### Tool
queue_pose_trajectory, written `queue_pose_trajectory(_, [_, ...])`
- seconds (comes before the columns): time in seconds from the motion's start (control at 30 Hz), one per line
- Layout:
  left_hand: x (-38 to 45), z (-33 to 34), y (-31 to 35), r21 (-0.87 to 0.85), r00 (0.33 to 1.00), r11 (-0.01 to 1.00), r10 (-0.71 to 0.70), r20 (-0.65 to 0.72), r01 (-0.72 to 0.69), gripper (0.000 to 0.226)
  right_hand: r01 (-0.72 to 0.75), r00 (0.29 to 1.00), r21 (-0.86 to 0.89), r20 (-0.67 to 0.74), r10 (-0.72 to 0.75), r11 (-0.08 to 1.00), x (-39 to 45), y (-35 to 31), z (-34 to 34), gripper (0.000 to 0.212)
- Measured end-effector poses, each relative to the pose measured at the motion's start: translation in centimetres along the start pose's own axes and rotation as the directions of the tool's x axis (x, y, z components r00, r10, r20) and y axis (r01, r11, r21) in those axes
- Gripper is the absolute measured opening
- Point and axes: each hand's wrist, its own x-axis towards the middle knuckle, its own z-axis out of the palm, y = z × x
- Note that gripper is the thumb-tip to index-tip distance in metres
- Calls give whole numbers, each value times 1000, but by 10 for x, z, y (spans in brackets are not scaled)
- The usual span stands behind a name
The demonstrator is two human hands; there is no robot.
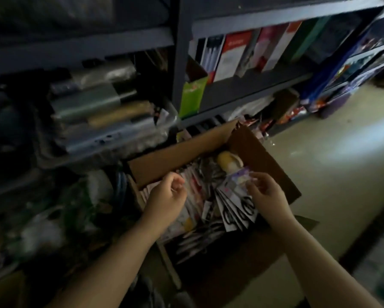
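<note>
An open cardboard box stands on the floor, filled with packaged scissors and other small packets. My right hand holds a fanned stack of scissor cards over the box's right side, fingers curled round its top edge. My left hand hovers over the left part of the box, fingers loosely curled, nothing visibly in it. A yellowish roll lies at the box's far end.
Dark metal shelving rises behind the box, with upright boxed goods on the right shelf and a green carton. Wrapped rolls in a clear bin sit at left. Pale floor extends to the right.
</note>
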Motion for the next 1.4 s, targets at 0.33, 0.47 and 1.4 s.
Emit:
queue_pose_trajectory(0.33, [24, 125, -57, 118, 904, 897, -427, -25, 427, 8, -37, 926, -335, 343, 159, 942, 68, 115, 11, 32])
queue_pose_trajectory(0.47, [33, 149, -61, 40, 898, 897, -438, -43, 440, 17, 10, 911, -406, 381, 159, 914, 74, 137, 19, 49])
queue_pose_trajectory(1.4, [64, 180, -39, -477, 835, 720, -547, 57, 504, 29, -208, 686, -60, 702, 189, 976, 103, 132, 27, 31])
